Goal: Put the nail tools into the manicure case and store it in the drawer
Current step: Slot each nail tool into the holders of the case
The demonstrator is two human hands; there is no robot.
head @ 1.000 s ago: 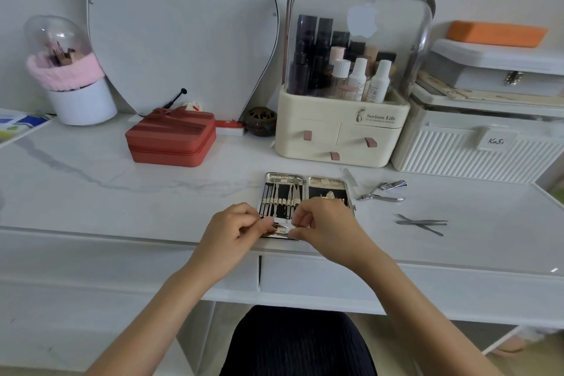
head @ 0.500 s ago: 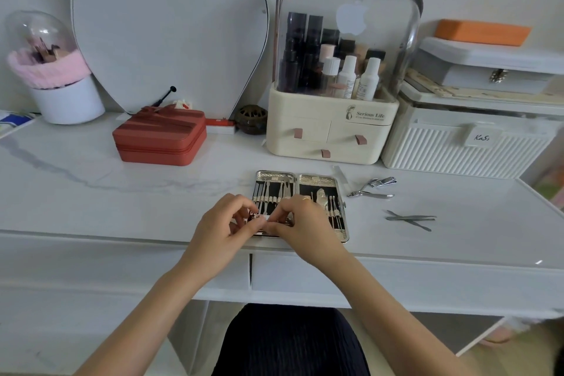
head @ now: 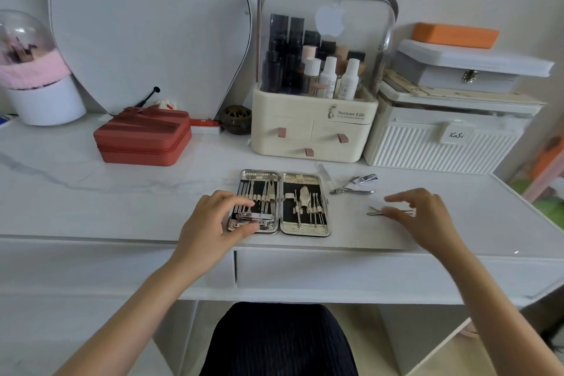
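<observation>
A: Location of next tool?
B: Slim silver tweezers [head: 389, 212], flat on white marble-look tabletop [head: 122, 192], right of open metal manicure case [head: 282, 203]. Long axis roughly left-right, tip toward case.

A: Nearest hand?
B: Right hand [head: 424, 217], fingers spread and relaxed directly over tweezers, apparently grasping nothing yet. Contact not confirmable.

A: Other hand?
B: Left hand [head: 213, 223] on case's left half, fingers loosely curled, resting on silver nail clipper [head: 253, 218]; firm grasp not discernible.

A: Obstructions?
B: Silver cuticle nipper [head: 351, 191] and small folded clipper [head: 364, 179] behind tweezers, well apart. Path back to case unobstructed. Closed white drawer [head: 335, 272] below case.
</observation>
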